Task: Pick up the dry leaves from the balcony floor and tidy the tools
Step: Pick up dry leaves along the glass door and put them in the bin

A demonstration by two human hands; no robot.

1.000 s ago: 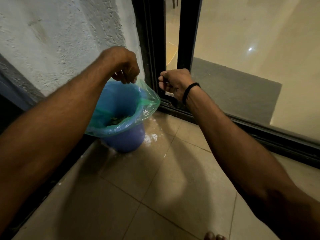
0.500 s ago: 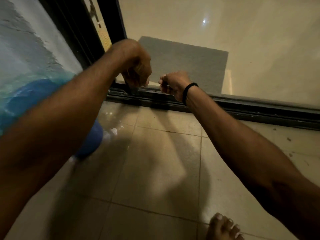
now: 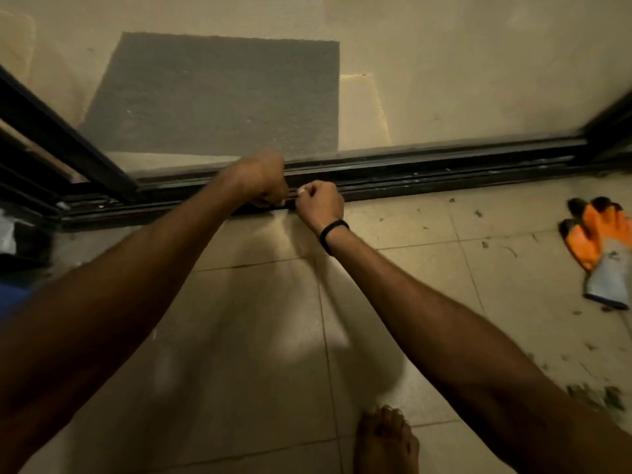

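My left hand [image 3: 263, 181] and my right hand [image 3: 319, 200] are both closed into fists, close together and almost touching, just above the dark sliding-door track [image 3: 444, 172]. I see nothing held in either fist. A black band sits on my right wrist. A pair of orange and grey work gloves [image 3: 596, 244] lies on the tiled floor at the right. Small dry leaf bits [image 3: 591, 395] are scattered over the tiles at the right and lower right. A sliver of the blue bin [image 3: 10, 295] shows at the left edge, mostly hidden by my left arm.
Behind the glass door a grey mat [image 3: 219, 97] lies on the indoor floor. A black door frame [image 3: 68, 145] runs diagonally at the left. My bare foot [image 3: 386, 439] stands on the beige tiles at the bottom.
The view has swung right, away from the blue bin and its bag. My hands have let go of the bag's rim and come together over the door track. The gloves have come into view.
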